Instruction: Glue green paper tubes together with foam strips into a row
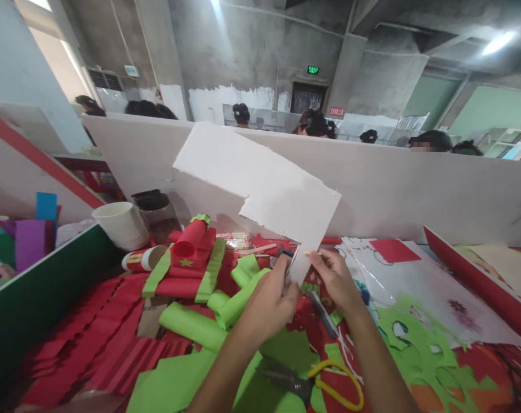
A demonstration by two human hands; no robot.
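A white foam board (269, 183) with stepped, rough-cut edges is raised over the worktop, tilted down to the right. My left hand (271, 301) is closed around its narrow lower end. At the right edge of that end, my right hand (331, 275) pinches the board between thumb and fingers. Beneath my hands lie green paper rolls (241, 298) and a utility knife (323, 314). Scissors with yellow handles (335, 381) rest nearer to me on green sheets. A red and green paper model (187, 258) with a star stands left of my hands.
Folded red paper strips (92, 327) cover the left side. A paper cup (120, 223), a dark-lidded jar (157, 212) and a glue bottle (143, 259) stand behind them. Cut-out green sheets (428, 355) lie right. A white partition (415, 195) borders the back; people's heads show beyond.
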